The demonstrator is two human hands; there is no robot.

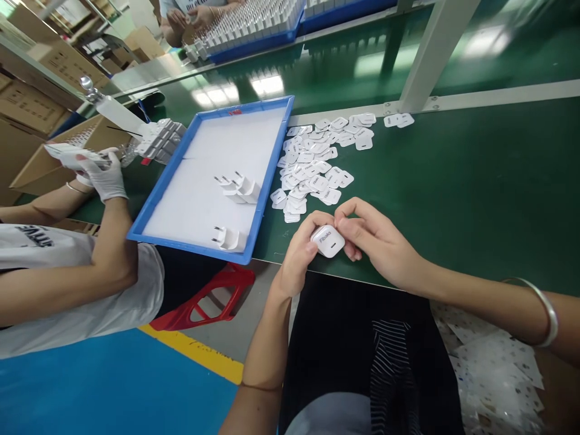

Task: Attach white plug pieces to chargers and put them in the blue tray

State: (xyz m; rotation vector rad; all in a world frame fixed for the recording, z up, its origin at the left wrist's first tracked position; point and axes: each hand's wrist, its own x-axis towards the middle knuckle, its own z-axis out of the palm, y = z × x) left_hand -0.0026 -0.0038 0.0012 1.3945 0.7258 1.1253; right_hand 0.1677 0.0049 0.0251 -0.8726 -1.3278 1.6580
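The white adapter (328, 243) is just right of the blue-rimmed tray's (247, 256) near corner, above the desk (457, 193) edge. The left hand (295, 258) has its fingers curled around it, thumb at the printed face's side. The right hand (385, 244) is half closed, thumb and forefinger bunched at the face's upper corner; whether they pinch anything is, in fairness, hard to tell. A firm cradle from the left, with light, even fingertip pressure along the face's edges, should suit it best; pushing one corner could tilt it. Keep wrists clear of the loose face plates (319, 183) right of the tray.
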